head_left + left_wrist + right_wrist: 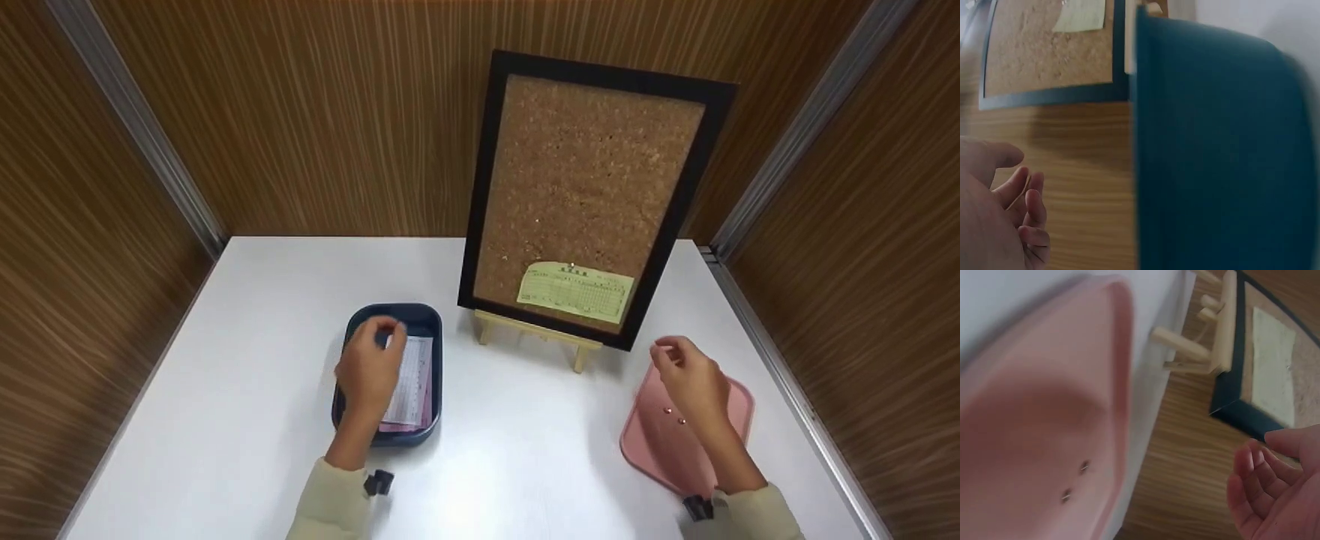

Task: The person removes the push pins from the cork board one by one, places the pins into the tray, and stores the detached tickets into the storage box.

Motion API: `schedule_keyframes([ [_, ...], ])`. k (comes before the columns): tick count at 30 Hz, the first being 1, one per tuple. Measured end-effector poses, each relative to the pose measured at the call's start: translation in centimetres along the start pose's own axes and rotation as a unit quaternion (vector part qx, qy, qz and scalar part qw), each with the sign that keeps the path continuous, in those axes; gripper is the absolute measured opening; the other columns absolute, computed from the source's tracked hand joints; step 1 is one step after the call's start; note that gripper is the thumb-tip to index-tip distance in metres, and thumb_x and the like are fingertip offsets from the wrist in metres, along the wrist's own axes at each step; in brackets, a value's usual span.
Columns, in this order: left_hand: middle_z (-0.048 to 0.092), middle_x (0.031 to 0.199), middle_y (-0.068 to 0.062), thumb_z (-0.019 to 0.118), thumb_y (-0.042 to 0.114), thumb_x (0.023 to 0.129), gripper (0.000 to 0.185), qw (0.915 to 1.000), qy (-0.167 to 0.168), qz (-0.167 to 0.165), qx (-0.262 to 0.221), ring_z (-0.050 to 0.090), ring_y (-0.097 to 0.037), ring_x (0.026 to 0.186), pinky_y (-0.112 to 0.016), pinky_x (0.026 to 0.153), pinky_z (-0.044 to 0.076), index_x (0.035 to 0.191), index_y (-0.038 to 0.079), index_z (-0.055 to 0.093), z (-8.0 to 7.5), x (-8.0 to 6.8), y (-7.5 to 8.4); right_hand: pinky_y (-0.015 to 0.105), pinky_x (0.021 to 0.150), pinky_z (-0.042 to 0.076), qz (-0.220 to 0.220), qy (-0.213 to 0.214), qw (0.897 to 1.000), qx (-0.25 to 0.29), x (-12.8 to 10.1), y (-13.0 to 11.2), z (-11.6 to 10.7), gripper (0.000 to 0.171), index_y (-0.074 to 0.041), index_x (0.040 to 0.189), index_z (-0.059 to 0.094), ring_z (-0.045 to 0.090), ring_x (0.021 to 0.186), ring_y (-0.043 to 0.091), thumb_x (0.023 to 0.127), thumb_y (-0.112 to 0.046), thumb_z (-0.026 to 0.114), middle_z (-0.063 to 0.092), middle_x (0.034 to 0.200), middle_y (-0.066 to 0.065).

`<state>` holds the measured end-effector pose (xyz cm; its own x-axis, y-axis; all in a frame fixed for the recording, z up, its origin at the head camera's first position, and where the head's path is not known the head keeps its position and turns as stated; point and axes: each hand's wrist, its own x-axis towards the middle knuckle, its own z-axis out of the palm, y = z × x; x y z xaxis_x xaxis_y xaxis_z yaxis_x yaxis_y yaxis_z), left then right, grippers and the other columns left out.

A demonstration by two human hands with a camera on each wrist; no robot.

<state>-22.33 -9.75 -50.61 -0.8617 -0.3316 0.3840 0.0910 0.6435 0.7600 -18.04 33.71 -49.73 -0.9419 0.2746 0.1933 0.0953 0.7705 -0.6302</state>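
A: What is already done?
B: One green slip (575, 292) is pinned low on the cork board (589, 195).

A: And what is left?
B: White slips (411, 382) lie in the blue tray (431, 319); the left hand (370, 369) hovers over them, loosely curled, empty. The right hand (690, 379), loosely curled and holding nothing visible, hovers over the pink tray (739, 405) holding two pins (674, 415).

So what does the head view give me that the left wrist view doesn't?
Only the head view shows the right hand over the pink tray, two pins on it, and the papers in the blue tray. Only the left wrist view shows the left hand's fingers loosely curled and empty. Both show the cork board with its green slip.
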Motion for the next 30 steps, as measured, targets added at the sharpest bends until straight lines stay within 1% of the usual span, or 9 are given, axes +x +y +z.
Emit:
schedule_keyframes([
  [2, 0.073, 0.099, 0.005, 0.069, 0.032, 0.094, 0.016, 0.9997, -0.005, 0.025, -0.006, 0.066, -0.017, 0.078, -0.039, 0.062, 0.046, 0.102, 0.02, 0.073, 0.9, 0.5, 1.1, 0.035, 0.071, 0.044, -0.011, 0.014, 1.0, -0.002, 0.7, -1.1, 0.4, 0.032, -0.014, 0.12, 0.068, 0.066, 0.084, 0.025, 0.102, -0.038, 0.058, 0.074, 0.098, 0.011],
  [6, 0.073, 0.098, 0.006, 0.069, 0.031, 0.094, 0.016, 0.9969, -0.026, 0.069, -0.026, 0.067, -0.015, 0.081, -0.035, 0.063, 0.047, 0.106, 0.02, 0.072, 3.0, 1.2, 3.2, 0.037, 0.069, 0.042, -0.041, 0.04, 0.998, -0.005, 1.9, -2.8, 1.3, 0.026, -0.016, 0.114, 0.07, 0.065, 0.075, 0.022, 0.1, -0.037, 0.061, 0.074, 0.089, 0.006],
  [10, 0.072, 0.098, 0.007, 0.069, 0.03, 0.094, 0.019, 0.9922, -0.051, 0.104, -0.044, 0.059, -0.012, 0.068, -0.03, 0.057, 0.041, 0.109, 0.019, 0.071, 4.9, 1.7, 4.8, 0.04, 0.07, 0.043, -0.067, 0.053, 0.996, 0.0, 3.0, -4.2, 2.3, 0.022, -0.015, 0.112, 0.07, 0.065, 0.072, 0.021, 0.099, -0.033, 0.063, 0.074, 0.088, 0.004],
  [12, 0.072, 0.099, 0.007, 0.069, 0.031, 0.095, 0.02, 0.9903, -0.061, 0.115, -0.05, 0.055, -0.011, 0.064, -0.028, 0.056, 0.039, 0.11, 0.019, 0.071, 5.8, 1.9, 5.6, 0.042, 0.071, 0.044, -0.076, 0.057, 0.995, 0.006, 3.5, -5.0, 2.7, 0.022, -0.015, 0.112, 0.07, 0.064, 0.072, 0.022, 0.099, -0.031, 0.064, 0.073, 0.088, 0.004],
  [15, 0.07, 0.098, 0.007, 0.068, 0.032, 0.096, 0.021, 0.987, -0.083, 0.12, -0.068, 0.057, -0.011, 0.07, -0.028, 0.06, 0.041, 0.112, 0.018, 0.07, 7.0, 2.2, 6.7, 0.045, 0.072, 0.045, -0.087, 0.063, 0.994, 0.018, 4.2, -5.9, 3.2, 0.023, -0.014, 0.113, 0.071, 0.065, 0.073, 0.024, 0.098, -0.031, 0.066, 0.074, 0.087, 0.005],
  [19, 0.069, 0.101, 0.006, 0.067, 0.034, 0.097, 0.022, 0.9831, -0.109, 0.118, -0.088, 0.065, -0.013, 0.087, -0.033, 0.071, 0.048, 0.113, 0.02, 0.07, 8.6, 2.6, 8.0, 0.045, 0.072, 0.045, -0.092, 0.071, 0.993, 0.035, 4.9, -7.0, 3.9, 0.024, -0.014, 0.113, 0.071, 0.067, 0.073, 0.024, 0.098, -0.031, 0.066, 0.074, 0.087, 0.006],
  [23, 0.069, 0.105, 0.007, 0.067, 0.035, 0.097, 0.02, 0.9809, -0.117, 0.121, -0.097, 0.067, -0.012, 0.097, -0.037, 0.079, 0.051, 0.111, 0.022, 0.07, 10.0, 3.0, 9.1, 0.042, 0.07, 0.044, -0.092, 0.079, 0.991, 0.051, 5.6, -7.8, 4.5, 0.024, -0.014, 0.113, 0.071, 0.066, 0.072, 0.023, 0.097, -0.031, 0.067, 0.074, 0.086, 0.006],
  [27, 0.069, 0.105, 0.008, 0.068, 0.035, 0.096, 0.018, 0.9782, -0.125, 0.133, -0.099, 0.066, -0.01, 0.097, -0.037, 0.081, 0.051, 0.109, 0.022, 0.07, 11.2, 3.1, 9.9, 0.043, 0.069, 0.044, -0.098, 0.087, 0.99, 0.056, 6.1, -8.5, 5.2, 0.024, -0.013, 0.113, 0.072, 0.066, 0.072, 0.023, 0.097, -0.031, 0.067, 0.074, 0.085, 0.006],
  [30, 0.069, 0.104, 0.008, 0.069, 0.033, 0.096, 0.017, 0.9786, -0.128, 0.132, -0.092, 0.065, -0.009, 0.096, -0.036, 0.081, 0.051, 0.109, 0.022, 0.07, 12.0, 3.2, 10.2, 0.046, 0.069, 0.046, -0.106, 0.088, 0.989, 0.056, 6.5, -9.0, 5.7, 0.023, -0.013, 0.113, 0.071, 0.067, 0.072, 0.024, 0.097, -0.03, 0.068, 0.074, 0.085, 0.006],
])
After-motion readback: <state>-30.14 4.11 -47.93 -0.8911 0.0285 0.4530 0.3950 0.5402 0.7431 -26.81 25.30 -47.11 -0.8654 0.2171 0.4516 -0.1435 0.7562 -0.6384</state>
